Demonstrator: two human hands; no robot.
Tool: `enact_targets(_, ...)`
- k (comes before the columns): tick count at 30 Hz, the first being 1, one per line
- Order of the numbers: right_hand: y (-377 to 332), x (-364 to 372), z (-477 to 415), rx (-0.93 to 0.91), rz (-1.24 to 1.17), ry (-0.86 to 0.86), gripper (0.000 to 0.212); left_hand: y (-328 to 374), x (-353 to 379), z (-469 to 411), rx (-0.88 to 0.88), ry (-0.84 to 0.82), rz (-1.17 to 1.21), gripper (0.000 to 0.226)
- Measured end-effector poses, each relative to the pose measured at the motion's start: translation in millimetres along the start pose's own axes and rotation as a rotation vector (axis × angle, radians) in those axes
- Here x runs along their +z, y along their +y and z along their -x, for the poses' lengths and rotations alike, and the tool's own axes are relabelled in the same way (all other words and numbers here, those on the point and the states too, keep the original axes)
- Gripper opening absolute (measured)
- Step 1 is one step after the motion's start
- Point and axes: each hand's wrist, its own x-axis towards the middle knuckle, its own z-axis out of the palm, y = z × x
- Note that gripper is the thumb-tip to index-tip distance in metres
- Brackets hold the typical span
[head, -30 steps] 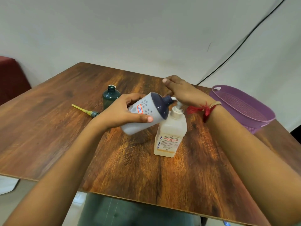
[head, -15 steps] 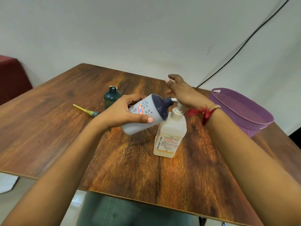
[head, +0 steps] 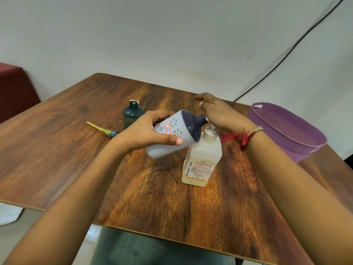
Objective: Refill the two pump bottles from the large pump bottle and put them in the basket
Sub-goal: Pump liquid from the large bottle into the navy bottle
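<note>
Item 1, wooden table (head: 172,207): near edge is running across the lower view. Bare wood is lying open between that edge and the bottles, and across the left half.

Item 2, purple basket (head: 282,123): sitting at the table's right edge, well apart from the bottles, with the right forearm passing in front.

Item 3, large pump bottle (head: 202,159): standing upright at centre, label facing the camera.

Item 4, grey bottle (head: 183,127): hanging tilted above the table, its navy neck pointing at the pump spout just beside it. The left hand (head: 141,134) is grasping it, thumb lying across the front below the red-edged sticker, fingers wrapping over the far side.

Item 5, right hand (head: 223,113): lying palm down over the pump head, fingers released and stretching out straight. A second ago they were bending lower over the pump, while the grey bottle is keeping the same tilt and place.

Item 6, dark teal bottle (head: 131,113): standing uncapped behind the left hand.

Item 7, pump head with yellow tube (head: 101,129): lying flat to the left of the teal bottle
</note>
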Motion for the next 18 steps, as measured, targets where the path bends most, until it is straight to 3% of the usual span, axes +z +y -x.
enact_targets(9, -8, -4, 0, -0.033, 0.145, 0.023, 0.034, -4, 0, 4, 0.009, 0.031, -0.016, 0.056)
enact_targets(18, -12, -3, 9, -0.011, 0.106, -0.023, 0.029, 0, 0, 5, 0.004, 0.016, -0.031, 0.062)
